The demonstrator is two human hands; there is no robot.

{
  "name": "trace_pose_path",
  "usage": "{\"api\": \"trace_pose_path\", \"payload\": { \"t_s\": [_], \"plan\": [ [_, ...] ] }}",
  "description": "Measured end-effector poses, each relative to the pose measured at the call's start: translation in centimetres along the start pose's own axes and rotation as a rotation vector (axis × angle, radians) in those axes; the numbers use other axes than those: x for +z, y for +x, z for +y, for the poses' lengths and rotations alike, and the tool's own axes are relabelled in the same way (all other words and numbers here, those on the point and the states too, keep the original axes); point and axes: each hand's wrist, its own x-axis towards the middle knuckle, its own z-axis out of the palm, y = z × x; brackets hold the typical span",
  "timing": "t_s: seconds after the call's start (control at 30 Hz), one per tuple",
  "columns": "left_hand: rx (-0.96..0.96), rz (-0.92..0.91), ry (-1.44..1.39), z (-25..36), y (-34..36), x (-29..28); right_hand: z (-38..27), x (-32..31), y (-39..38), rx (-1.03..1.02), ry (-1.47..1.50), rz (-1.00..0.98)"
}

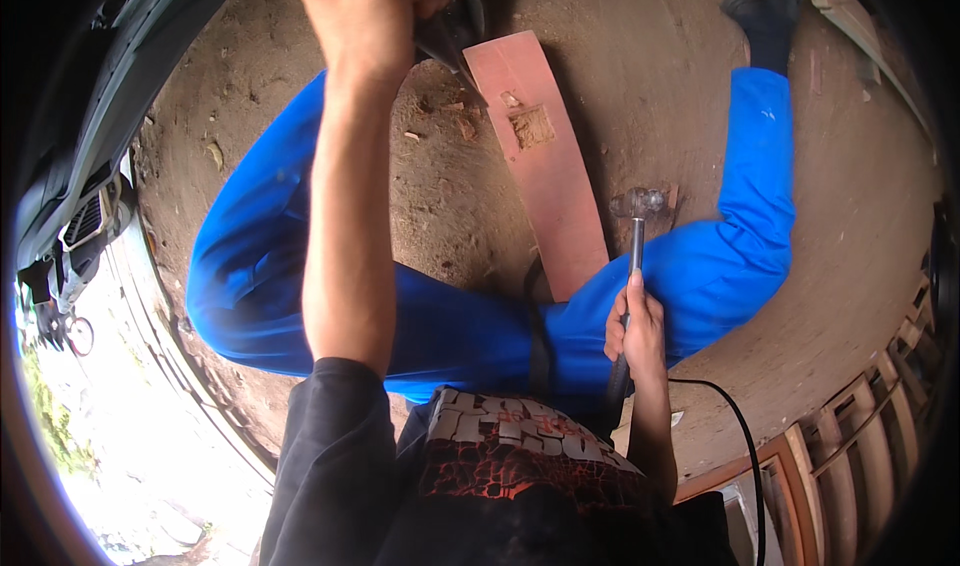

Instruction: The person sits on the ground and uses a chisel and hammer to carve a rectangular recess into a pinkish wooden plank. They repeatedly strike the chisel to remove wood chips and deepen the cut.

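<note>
My right hand [638,328] is wrapped round the shaft of a hammer [637,241], held upright in view over my right thigh. The hammer's metal head points away from me, above the ground. A reddish wooden plank [560,196] lies between my legs, with a rough, squarish chiselled recess [532,126] near its far end. My left hand [362,11] is closed at the upper edge of the view, beyond the plank's left side. Only a pale bit of something shows by its fingers, and the rest is cut off.
Wood chips [465,126] are scattered on the dirt ground left of the plank. My blue-trousered legs [755,166] spread to both sides. Slatted wooden pieces [870,436] stand at the lower right, near a black cable [745,426]. A dark vehicle [90,116] is at the left.
</note>
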Motion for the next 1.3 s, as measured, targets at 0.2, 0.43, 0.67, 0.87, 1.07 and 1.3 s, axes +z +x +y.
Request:
{"api": "trace_pose_path", "payload": {
  "t_s": [0.2,0.43,0.67,0.87,1.07,1.3],
  "plan": [
    [0.059,-0.040,0.042,-0.7,-2.3,1.4,0.2,-0.4,2.0,0.022,0.075,-0.015],
    [0.074,-0.061,0.153,-2.5,-3.8,3.0,0.4,-0.8,2.9,0.094,0.159,-0.056],
    [0.010,-0.121,-0.012,-3.3,-4.5,3.1,-0.6,-0.7,3.6,0.120,0.099,-0.063],
    [0.055,-0.121,0.101,-3.3,-5.4,4.2,-0.7,-0.7,3.9,0.107,0.072,-0.078],
    [0.145,-0.203,0.198,-3.7,-6.1,5.0,-0.7,-0.8,4.1,0.109,0.076,-0.099],
    [0.169,-0.374,0.185,-4.8,-7.6,4.1,-0.7,-0.9,4.1,0.120,0.090,-0.109]
  ]
}}
